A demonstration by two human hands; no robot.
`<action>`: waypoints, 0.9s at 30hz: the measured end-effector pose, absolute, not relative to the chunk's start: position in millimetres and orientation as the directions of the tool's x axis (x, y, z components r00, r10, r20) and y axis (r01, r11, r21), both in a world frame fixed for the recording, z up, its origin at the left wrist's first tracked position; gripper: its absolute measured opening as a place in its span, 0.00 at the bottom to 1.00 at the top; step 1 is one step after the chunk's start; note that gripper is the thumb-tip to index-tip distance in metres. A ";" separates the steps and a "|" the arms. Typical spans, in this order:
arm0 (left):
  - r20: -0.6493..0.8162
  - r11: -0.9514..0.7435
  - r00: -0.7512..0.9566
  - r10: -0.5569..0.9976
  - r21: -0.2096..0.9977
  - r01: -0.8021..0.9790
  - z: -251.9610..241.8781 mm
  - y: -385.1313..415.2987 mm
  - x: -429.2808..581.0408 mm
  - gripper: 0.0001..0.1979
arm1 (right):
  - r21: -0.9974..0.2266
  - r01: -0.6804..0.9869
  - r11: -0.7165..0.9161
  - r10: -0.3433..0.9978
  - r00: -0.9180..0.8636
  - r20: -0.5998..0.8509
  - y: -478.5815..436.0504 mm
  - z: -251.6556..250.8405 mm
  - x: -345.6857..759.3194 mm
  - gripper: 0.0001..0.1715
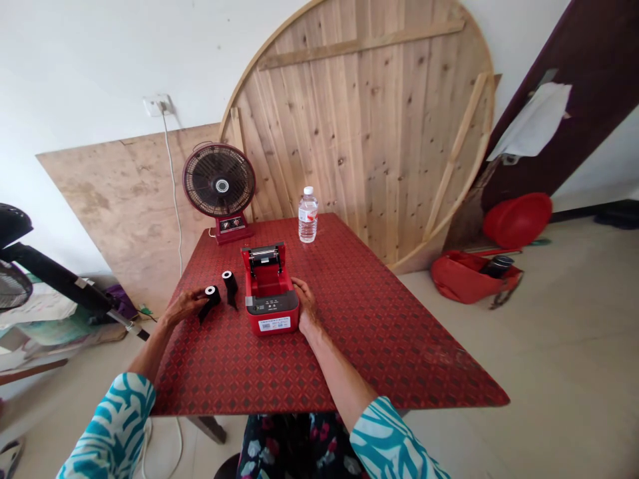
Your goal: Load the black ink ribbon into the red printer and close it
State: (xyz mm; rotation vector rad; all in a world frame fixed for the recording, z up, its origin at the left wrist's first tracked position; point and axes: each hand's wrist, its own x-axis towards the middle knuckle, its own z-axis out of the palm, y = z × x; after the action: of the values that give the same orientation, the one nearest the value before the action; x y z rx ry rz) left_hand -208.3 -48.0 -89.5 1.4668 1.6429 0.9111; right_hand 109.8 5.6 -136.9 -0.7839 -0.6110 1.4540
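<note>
A small red printer (pixel 270 293) with its lid open sits in the middle of the red patterned table (pixel 349 346). My right hand (pixel 304 303) rests against the printer's right side, fingers wrapped along it. My left hand (pixel 187 305) lies on the table to the left, its fingers closed on a black-wrapped paper roll (pixel 212 293). A second black-wrapped roll (pixel 229 283) stands between that roll and the printer, untouched.
A red desk fan (pixel 219 189) and a water bottle (pixel 308 216) stand at the table's far edge. A round wooden tabletop (pixel 379 120) leans on the wall. Red bag (pixel 472 273) and red basin (pixel 519 219) lie on the floor at right. Another fan's stand (pixel 64 279) is at left.
</note>
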 end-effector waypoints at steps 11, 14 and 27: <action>0.033 -0.053 0.067 0.997 0.939 0.340 -20.0 -63.2 -130.2 0.28 | -0.784 -0.619 -0.047 0.995 0.040 -0.091 4.6 -136.2 109.6 0.21; 0.071 -0.159 0.198 0.978 0.864 0.478 -5.7 -53.1 -88.4 0.26 | -0.788 -0.615 -0.043 0.997 0.028 -0.077 3.8 -135.9 110.1 0.21; 0.054 -0.245 0.288 0.956 0.686 0.685 -3.0 -28.6 -53.0 0.18 | -0.799 -0.601 -0.023 0.999 0.023 -0.046 2.2 -135.5 108.6 0.19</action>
State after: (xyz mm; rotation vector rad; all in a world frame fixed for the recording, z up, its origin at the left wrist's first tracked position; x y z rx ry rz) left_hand -53.0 -28.6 -3.0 2.0135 1.4631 0.6445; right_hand 108.6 2.2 -135.5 -0.7638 -0.6810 1.4469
